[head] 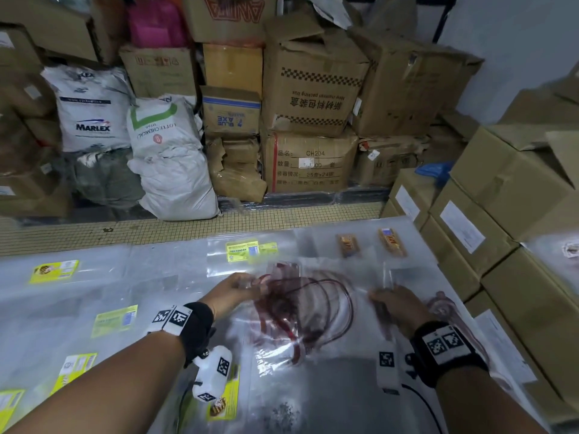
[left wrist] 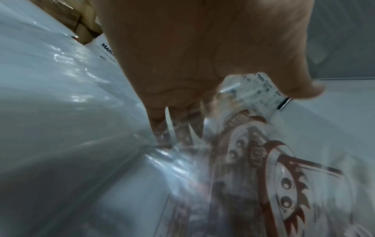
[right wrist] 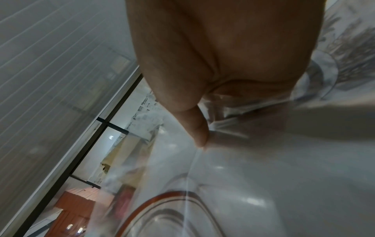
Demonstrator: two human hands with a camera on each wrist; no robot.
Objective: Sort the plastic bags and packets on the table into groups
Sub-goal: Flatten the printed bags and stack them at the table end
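A clear plastic bag with dark red print [head: 300, 311] hangs crumpled between both hands over the middle of the table [head: 175, 296]. My left hand [head: 241, 289] grips its far left corner, and the left wrist view shows fingers [left wrist: 182, 121] curled into the film beside the red sun-like drawing [left wrist: 284, 184]. My right hand [head: 394, 303] pinches the right edge; in the right wrist view the thumb [right wrist: 194, 126] presses the clear film [right wrist: 233, 144]. Clear bags with yellow labels [head: 250, 250] lie flat around them.
More yellow-label bags [head: 114, 319] lie at the left and front. Two small orange packets [head: 391, 241] sit at the far right of the table, and another red-print bag [head: 445, 305] lies under my right hand. Cardboard boxes [head: 501, 220] crowd the right edge; sacks [head: 169, 158] and boxes stand behind.
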